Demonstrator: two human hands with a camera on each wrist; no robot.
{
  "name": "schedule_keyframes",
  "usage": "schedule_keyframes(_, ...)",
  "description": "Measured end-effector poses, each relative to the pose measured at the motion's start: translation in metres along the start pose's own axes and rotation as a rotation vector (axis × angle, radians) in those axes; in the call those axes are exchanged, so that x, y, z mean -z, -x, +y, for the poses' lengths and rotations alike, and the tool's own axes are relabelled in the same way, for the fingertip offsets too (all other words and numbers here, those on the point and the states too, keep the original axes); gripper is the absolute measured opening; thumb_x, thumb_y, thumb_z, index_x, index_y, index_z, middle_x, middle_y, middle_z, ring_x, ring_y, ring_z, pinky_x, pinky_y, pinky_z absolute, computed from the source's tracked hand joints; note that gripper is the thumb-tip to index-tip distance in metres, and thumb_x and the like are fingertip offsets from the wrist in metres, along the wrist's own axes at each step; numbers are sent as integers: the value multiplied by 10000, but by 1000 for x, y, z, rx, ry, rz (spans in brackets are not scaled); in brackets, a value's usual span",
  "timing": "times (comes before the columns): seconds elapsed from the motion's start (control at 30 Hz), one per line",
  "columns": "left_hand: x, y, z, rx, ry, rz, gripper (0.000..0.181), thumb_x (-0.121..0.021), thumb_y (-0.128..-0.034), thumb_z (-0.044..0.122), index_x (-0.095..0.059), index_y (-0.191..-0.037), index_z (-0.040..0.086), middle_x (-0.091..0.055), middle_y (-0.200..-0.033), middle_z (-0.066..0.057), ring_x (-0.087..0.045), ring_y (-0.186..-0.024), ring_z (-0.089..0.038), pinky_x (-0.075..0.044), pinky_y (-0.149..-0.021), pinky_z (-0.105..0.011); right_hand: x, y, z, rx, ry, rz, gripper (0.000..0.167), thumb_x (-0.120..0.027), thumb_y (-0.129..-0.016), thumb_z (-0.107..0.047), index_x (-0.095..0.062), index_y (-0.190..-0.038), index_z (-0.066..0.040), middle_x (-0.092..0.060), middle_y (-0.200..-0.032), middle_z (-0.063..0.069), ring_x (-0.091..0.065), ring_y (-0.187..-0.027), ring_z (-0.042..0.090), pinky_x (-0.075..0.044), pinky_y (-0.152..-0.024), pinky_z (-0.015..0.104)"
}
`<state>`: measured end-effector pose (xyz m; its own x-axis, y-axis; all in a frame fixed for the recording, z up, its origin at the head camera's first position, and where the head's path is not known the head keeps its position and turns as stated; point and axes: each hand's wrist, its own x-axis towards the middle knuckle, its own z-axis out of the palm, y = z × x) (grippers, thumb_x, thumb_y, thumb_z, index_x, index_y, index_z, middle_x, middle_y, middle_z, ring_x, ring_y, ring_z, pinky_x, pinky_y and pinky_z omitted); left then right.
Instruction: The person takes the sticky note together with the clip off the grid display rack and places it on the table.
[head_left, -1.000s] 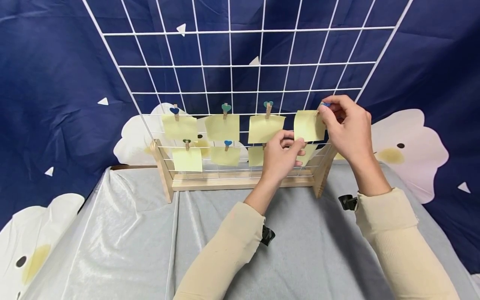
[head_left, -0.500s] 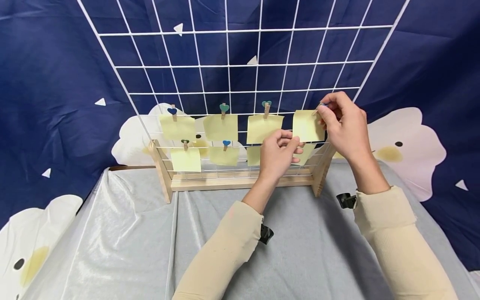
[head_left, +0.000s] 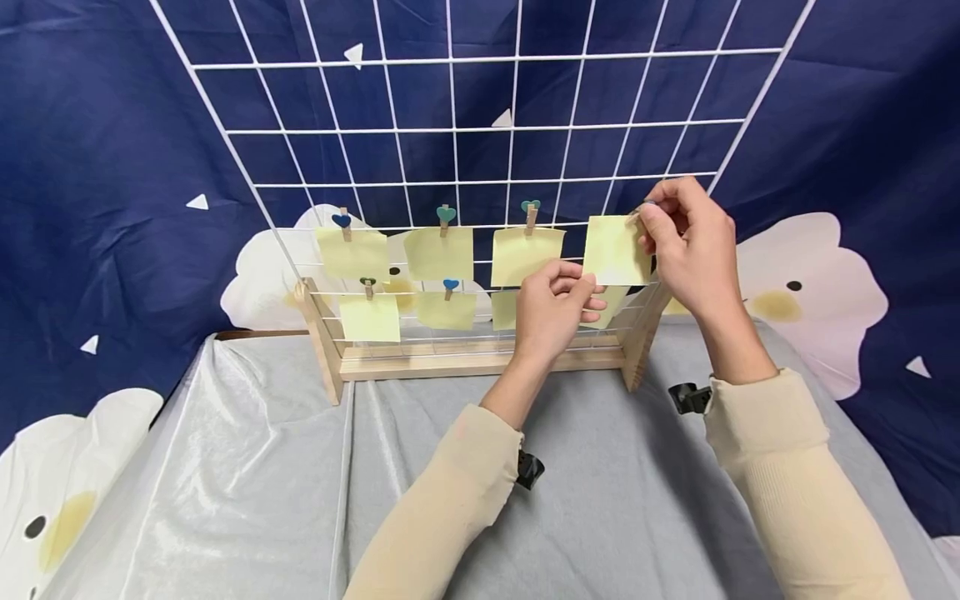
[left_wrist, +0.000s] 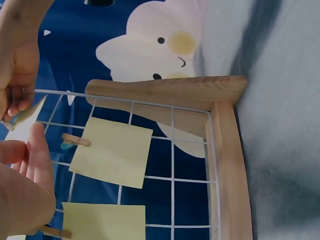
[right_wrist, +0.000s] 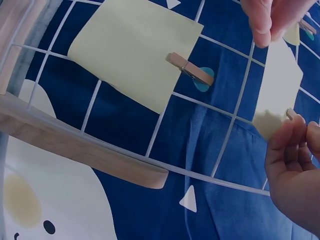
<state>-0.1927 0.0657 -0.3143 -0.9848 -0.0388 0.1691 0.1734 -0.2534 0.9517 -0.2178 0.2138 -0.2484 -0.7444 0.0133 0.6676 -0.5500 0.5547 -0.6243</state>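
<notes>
My left hand [head_left: 551,312] pinches the lower left corner of a square yellow sticky note [head_left: 617,250] between thumb and finger. At the note's upper right corner my right hand [head_left: 696,250] grips a small wooden clothespin [right_wrist: 291,114], its tip at the paper's edge. In the head view the fingers mostly hide this clothespin. The note is in front of a white wire grid [head_left: 483,130]. Other yellow notes hang there by heart-topped clothespins, including one note [head_left: 527,257] left of the held one and another [left_wrist: 111,152] below it, partly covered in the head view.
The grid stands in a wooden base [head_left: 480,364] on a grey cloth-covered table [head_left: 247,467]. Behind it hangs a dark blue curtain [head_left: 97,167] with white cloud faces. More clipped notes, such as the lower left note [head_left: 371,318], hang in two rows.
The held note has flattened and faces the head camera more squarely. My right hand has risen slightly with the clothespin, while the left keeps its pinch. The head view has shifted a little.
</notes>
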Motion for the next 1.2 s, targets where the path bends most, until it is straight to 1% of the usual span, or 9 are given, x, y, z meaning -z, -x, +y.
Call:
schedule_keyframes(0.17, 3, 2, -2, 3, 20, 4, 32, -650, -954, -38, -641, -984, -34, -740, -869, -184, -747, -707, -256, -608, -611, -302, 2, -1, -1, -20, -40, 12, 97, -602, -995, -5, -598, -1043, 79, -581, -799, -14, -561, -615, 78, -487, -590, 126)
schedule_keyframes(0.3, 8, 5, -1, -13, 15, -4, 50, -647, -962, -24, -640, -1001, -54, -740, -857, -159, -743, -704, -234, -612, -627, -318, 5, 1, -2, -38, -92, 1, 113, -612, -989, 1, -586, -1052, 92, -580, -793, 10, -567, -617, 93, -497, -588, 143)
schedule_keyframes(0.53, 26, 10, -1, -27, -23, -11, 70, -654, -975, 17, -639, -1026, -29, -742, -878, -143, -739, -697, -197, -615, -641, -327, 11, 6, -2, -65, -133, 5, 55, -612, -992, -10, -609, -1033, 26, -605, -795, -8, -589, -620, 78, -506, -591, 155)
schedule_keyframes(0.57, 29, 11, 0, -26, -28, -12, 81, -656, -976, 22, -638, -1035, -30, -743, -887, -152, -738, -696, -191, -615, -645, -326, 12, 8, -1, -71, -131, 2, 41, -613, -992, -11, -614, -1029, 5, -607, -798, -14, -591, -622, 74, -508, -591, 153)
schedule_keyframes(0.67, 38, 14, 2, -25, -33, -13, 105, -662, -976, 30, -633, -1052, -35, -738, -922, -203, -735, -693, -179, -616, -656, -328, 16, 12, 2, -85, -120, -8, 47, -619, -991, -13, -617, -1034, 6, -622, -808, -35, -595, -628, 60, -512, -595, 144)
schedule_keyframes(0.83, 48, 16, 8, -36, -21, -4, 109, -660, -975, 28, -631, -1059, -36, -720, -967, -266, -732, -689, -182, -616, -665, -328, 25, 18, 7, -91, -90, -15, 70, -616, -988, 4, -603, -1043, 45, -647, -811, -72, -593, -616, 35, -505, -596, 129)
schedule_keyframes(1.0, 59, 19, 15, -55, -40, 15, 120, -653, -979, 28, -628, -1072, -43, -730, -944, -218, -731, -688, -192, -617, -669, -340, 30, 24, 12, -98, -75, -15, 86, -612, -983, 24, -593, -1055, 68, -630, -802, -59, -594, -601, 31, -508, -590, 128)
schedule_keyframes(1.07, 64, 20, 15, -58, -47, 24, 123, -648, -981, 24, -624, -1078, -47, -734, -937, -194, -728, -686, -190, -618, -674, -347, 31, 26, 14, -107, -72, -14, 83, -613, -981, 28, -597, -1054, 64, -620, -797, -60, -596, -598, 28, -509, -586, 128)
schedule_keyframes(1.2, 74, 22, 13, -50, -58, 40, 127, -639, -989, 30, -619, -1082, -54, -737, -947, -191, -722, -678, -170, -619, -685, -350, 33, 32, 19, -122, -83, -9, 67, -613, -976, 40, -603, -1042, 51, -608, -788, -78, -598, -603, 17, -506, -579, 123)
